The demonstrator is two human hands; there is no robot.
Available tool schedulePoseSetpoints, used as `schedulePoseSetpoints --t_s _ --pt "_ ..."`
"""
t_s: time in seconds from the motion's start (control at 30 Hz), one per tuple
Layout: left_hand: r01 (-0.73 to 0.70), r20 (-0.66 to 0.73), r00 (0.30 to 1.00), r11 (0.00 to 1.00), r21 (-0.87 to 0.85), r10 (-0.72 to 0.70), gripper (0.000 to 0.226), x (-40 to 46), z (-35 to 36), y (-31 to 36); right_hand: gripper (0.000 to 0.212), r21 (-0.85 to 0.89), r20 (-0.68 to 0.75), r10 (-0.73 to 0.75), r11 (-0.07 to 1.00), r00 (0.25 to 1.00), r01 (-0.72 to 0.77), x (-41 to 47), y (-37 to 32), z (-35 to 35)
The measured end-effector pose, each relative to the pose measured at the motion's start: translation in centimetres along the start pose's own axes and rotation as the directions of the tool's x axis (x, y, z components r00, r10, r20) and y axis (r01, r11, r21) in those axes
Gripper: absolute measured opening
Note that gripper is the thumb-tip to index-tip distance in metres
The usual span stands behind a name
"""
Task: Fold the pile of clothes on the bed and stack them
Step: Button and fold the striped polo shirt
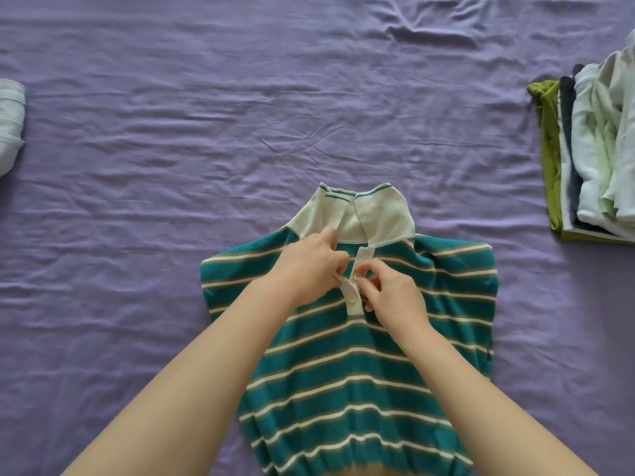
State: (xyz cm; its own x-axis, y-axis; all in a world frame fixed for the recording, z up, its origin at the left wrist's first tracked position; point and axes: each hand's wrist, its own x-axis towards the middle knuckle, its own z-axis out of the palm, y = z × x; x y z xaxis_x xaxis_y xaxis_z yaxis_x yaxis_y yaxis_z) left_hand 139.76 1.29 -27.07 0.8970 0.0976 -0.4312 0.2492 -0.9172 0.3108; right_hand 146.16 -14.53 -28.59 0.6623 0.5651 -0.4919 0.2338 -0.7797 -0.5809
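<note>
While flat, polo shirt (343, 365) collar-away, lengthwise.

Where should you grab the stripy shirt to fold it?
Probably by the shoulders, one hand on each, coming from the near side where the arms already are. The shirt lies flat, front up, collar pointing away. Right now the left hand and right hand pinch the button strip.
</note>
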Motion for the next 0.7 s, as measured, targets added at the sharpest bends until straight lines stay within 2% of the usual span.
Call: schedulePoseSetpoints --t_s 0.07,0.17,0.37,0.53,0.7 --pt "-0.025 0.024 0.999 0.999 -0.043 0.026 0.019 0.4 -0.8 0.1 0.004 -0.032 0.013 0.027 0.999 1.000 -0.027 0.4 -0.3 -0.3" --pt "-0.028 0.068 0.997 0.985 -0.173 0.040 0.015 0.9 -1.7 0.1 0.005 0.020 0.047 0.057 0.998 0.997 -0.058 0.9 -0.4 -0.7" --pt "-0.013 0.143 0.989 0.986 -0.168 0.038 0.019 1.7 -1.4 0.0 0.004 0.177 0.125 0.082 0.979 0.989 -0.104 2.1 -0.7 -1.4" --pt "-0.007 0.084 0.996 0.967 -0.254 0.029 0.016 1.5 -0.6 0.3 0.005 0.235 0.179 0.073 0.965 0.981 -0.115 2.4 -0.6 -1.6" --pt "0.010 0.022 1.000 0.967 -0.256 -0.005 0.015 1.2 -0.2 0.4 0.010 0.295 0.205 0.061 0.948 0.977 -0.121 2.5 -0.3 -1.8"
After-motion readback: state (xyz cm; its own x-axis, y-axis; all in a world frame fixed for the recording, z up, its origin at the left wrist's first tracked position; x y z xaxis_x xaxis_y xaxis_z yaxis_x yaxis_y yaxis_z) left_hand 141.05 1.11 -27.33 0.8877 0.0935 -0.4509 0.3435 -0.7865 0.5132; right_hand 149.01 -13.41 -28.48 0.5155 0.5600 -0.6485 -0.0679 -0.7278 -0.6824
